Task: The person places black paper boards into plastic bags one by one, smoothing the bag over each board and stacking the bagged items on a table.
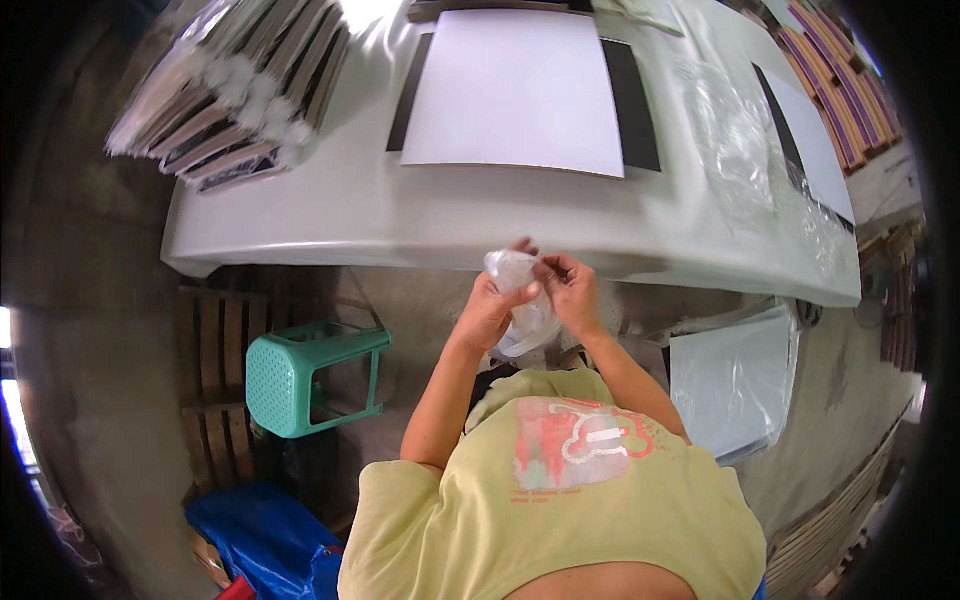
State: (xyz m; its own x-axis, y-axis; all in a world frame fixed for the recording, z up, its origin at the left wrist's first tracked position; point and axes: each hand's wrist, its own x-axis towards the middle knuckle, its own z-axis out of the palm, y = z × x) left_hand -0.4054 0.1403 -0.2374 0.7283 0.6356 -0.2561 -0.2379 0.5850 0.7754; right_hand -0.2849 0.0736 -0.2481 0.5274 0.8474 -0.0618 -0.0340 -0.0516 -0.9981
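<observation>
Just off the near edge of the white table (350, 215), both hands hold a crumpled translucent plastic bag (535, 327). My left hand (490, 312) is closed round its left side, thumb pointing right. At the bag's upper right, the fingers of my right hand (573, 295) pinch the plastic. The bag's lower part hangs down between my wrists. Beyond my hands a large white board (510, 95) lies flat on the table, with a black sheet (640, 110) showing from under it on both sides. Neither hand touches the board.
Plastic-wrapped flat panels (240, 90) are stacked at the table's far left. Clear film (725, 140) and another white panel (815, 150) lie at the right. Below the table are a green stool (280, 380), a wrapped flat package (735, 375) and a blue tarp (265, 530).
</observation>
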